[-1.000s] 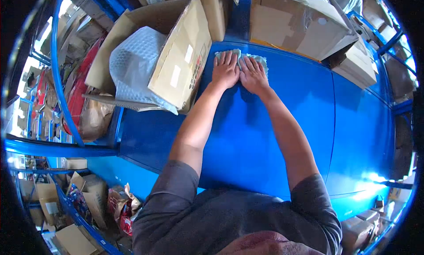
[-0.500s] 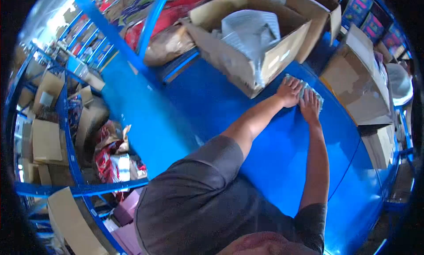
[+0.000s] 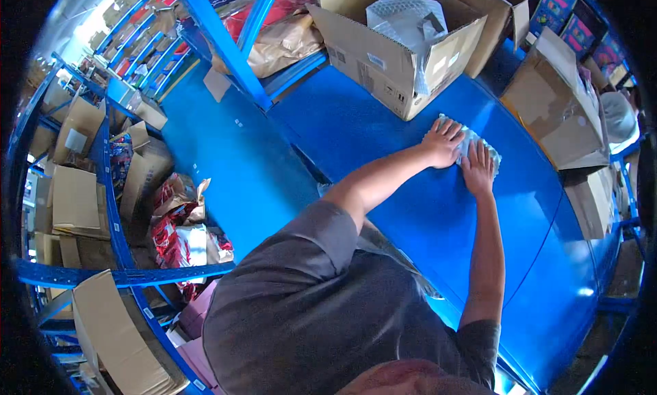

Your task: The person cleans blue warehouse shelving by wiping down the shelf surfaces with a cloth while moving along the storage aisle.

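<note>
A pale green-grey cloth [image 3: 467, 136] lies flat on the blue shelf surface [image 3: 383, 159]. My left hand [image 3: 442, 145] presses on the cloth's left part, palm down, with fingers spread a little. Beside it, my right hand [image 3: 478, 169] rests on the cloth's right part, fingers extended and apart. Just beyond my left hand stands an open cardboard box [image 3: 383, 73] holding bubble wrap [image 3: 404, 22], some of which hangs over its near corner.
Another torn cardboard box [image 3: 554, 104] stands at the right, above a smaller carton [image 3: 590, 203]. A blue rack post [image 3: 222, 46] rises at the left of the surface. Racks with boxes [image 3: 76, 196] and red wrapped packages [image 3: 181, 238] line the left side.
The view has swung left, so the surface and boxes appear shifted right and rotated. Both hands stay on the cloth; my left hand's fingers look slightly more spread.
</note>
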Tool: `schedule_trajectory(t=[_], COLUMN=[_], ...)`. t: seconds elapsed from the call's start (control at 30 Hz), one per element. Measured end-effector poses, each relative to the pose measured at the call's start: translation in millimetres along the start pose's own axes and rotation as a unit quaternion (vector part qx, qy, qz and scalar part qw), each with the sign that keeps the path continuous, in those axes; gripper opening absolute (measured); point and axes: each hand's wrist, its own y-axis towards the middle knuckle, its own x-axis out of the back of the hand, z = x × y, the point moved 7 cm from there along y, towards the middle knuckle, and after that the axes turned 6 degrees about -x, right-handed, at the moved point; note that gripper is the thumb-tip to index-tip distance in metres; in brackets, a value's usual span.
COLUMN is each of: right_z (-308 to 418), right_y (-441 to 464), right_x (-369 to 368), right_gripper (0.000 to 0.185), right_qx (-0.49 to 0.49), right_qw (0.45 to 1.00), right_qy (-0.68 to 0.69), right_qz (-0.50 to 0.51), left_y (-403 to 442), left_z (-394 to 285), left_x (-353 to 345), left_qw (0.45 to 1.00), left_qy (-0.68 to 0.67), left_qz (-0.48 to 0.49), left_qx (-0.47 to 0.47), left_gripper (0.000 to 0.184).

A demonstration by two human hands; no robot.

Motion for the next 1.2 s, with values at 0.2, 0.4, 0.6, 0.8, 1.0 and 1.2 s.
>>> schedule_trajectory(t=[0.2,0.4,0.6,0.8,1.0,1.2], right_z=[25,54,72,62,22,-42], right_y=[-69,-157,-207,-181,-126,-53], right_x=[28,49,75,71,52,39], right_gripper=[0.059,0.057,0.059,0.060,0.059,0.057], right_qx=[0.059,0.073,0.058,0.065,0.062,-0.033], right_qw=[0.997,0.995,0.995,0.992,0.992,0.995], right_qy=[0.016,0.038,0.078,0.107,0.104,0.054], right_qz=[-0.053,-0.048,-0.013,0.007,-0.044,-0.075], left_y=[-56,-122,-166,-131,-57,39], left_z=[-35,-74,-117,-110,-101,-88], left_x=[35,56,85,74,31,-8], left_qw=[0.998,0.993,0.995,0.989,0.987,0.978], left_qy=[0.000,-0.052,-0.054,-0.055,-0.014,-0.010], left_qz=[0.003,0.084,0.042,0.092,0.114,0.156], left_qx=[-0.066,-0.062,-0.069,-0.097,-0.113,-0.135], left_gripper=[0.064,0.066,0.067,0.067,0.066,0.068])
